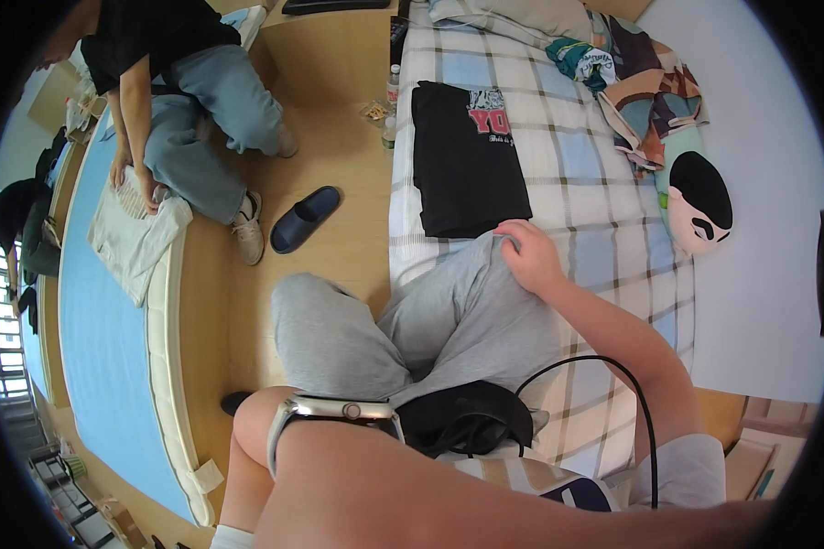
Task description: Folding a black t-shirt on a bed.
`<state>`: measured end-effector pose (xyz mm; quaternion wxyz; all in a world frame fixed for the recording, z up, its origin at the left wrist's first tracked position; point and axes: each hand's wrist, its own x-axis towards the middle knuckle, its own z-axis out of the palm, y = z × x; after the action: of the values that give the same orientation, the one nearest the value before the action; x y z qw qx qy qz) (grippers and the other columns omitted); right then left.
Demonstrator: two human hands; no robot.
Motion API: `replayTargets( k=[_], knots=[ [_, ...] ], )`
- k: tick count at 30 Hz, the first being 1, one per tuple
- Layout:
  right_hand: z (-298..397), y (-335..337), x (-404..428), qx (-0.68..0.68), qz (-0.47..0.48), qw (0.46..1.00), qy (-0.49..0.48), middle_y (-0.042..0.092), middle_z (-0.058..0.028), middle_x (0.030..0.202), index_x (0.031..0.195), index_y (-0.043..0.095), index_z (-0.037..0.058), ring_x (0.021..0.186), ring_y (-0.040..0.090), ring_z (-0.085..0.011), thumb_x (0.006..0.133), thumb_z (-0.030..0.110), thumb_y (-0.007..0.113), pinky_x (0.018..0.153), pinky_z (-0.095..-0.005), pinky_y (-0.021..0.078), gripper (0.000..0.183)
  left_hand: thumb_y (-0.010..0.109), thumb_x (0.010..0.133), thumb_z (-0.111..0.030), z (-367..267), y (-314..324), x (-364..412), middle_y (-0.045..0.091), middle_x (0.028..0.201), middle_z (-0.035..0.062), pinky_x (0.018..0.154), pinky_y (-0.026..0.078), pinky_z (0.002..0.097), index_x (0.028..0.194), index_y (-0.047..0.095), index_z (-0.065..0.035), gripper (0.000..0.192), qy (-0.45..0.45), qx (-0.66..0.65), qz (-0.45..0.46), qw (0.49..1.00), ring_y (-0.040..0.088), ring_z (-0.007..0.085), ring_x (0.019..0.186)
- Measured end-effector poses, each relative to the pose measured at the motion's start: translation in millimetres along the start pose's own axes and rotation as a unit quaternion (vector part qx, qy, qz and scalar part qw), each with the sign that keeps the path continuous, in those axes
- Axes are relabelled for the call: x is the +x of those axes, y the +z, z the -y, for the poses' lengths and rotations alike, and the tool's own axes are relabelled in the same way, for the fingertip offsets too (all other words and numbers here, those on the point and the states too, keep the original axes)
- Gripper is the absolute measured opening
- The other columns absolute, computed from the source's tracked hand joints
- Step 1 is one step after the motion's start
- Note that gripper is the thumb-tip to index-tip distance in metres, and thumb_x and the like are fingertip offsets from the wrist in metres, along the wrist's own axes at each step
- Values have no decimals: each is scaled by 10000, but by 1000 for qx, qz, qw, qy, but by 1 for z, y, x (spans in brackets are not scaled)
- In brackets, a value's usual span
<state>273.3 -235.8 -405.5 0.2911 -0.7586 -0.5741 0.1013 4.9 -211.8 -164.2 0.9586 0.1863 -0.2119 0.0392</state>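
Observation:
My right hand (530, 259) rests on the knee of my grey trousers (446, 309), its fingers slightly curled and holding nothing visible. Just beyond its fingertips, a folded black T-shirt with a red and white print (467, 171) lies on the plaid bedsheet (577, 206). My left hand (439, 473) is raised very near the camera and fills the bottom of the view; its fingers run off towards the lower right and what they touch is hidden. A wristwatch (343, 410) with a pale strap is on that wrist. A black bag-like item (470, 418) with a black cable lies at my lap.
On the left, a person (144, 75) handles a white shirt (137, 226) on a blue-topped mattress (110, 329); another person (20, 213) bends farther off. A dark slipper (305, 219) and bottles (393, 86) stand on the floor. A plush toy (693, 206) and patterned cloth (652, 89) border the bed.

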Motion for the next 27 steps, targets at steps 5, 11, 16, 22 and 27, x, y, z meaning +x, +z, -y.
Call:
replayTargets(
  k=[5,11,16,22,27],
  knots=[
    [5,-1,8,16,12,1000,3,651,-83,1025,955,663,66,951,612,-288,815,135,546,810,-379,492,196,731,725,-568,-12,-3,-4,394,1420,207,969,419,268,1335,403,80,949,-63,14,-49,997,470,133,1206],
    [-16,-10,8,-31,30,997,-58,640,-111,1064,1021,651,70,964,608,-314,819,160,558,824,-401,491,240,643,836,-519,-10,-92,12,291,1508,185,1054,375,373,1461,191,88,981,-105,-1,22,994,393,243,1336],
    [-4,-11,35,-18,196,979,-56,644,-122,1046,1041,650,69,974,610,-327,811,200,590,841,-410,498,271,637,854,-421,-6,-244,-46,632,1057,276,838,493,440,1132,566,52,553,-277,788,-130,534,623,385,978],
    [-1,-6,66,-61,217,947,-226,644,-95,948,932,664,88,881,638,-283,794,175,604,749,-402,523,174,637,849,-378,-14,-313,-71,651,1015,268,827,499,457,1161,579,47,531,-316,745,-283,515,624,421,958],
    [-37,39,177,-192,212,954,-95,590,-107,889,892,644,81,867,639,-338,800,165,612,728,-446,536,129,620,863,-352,-31,-341,-62,659,1007,252,825,501,456,1173,580,41,502,-211,719,-337,570,625,416,957]
  ],
)
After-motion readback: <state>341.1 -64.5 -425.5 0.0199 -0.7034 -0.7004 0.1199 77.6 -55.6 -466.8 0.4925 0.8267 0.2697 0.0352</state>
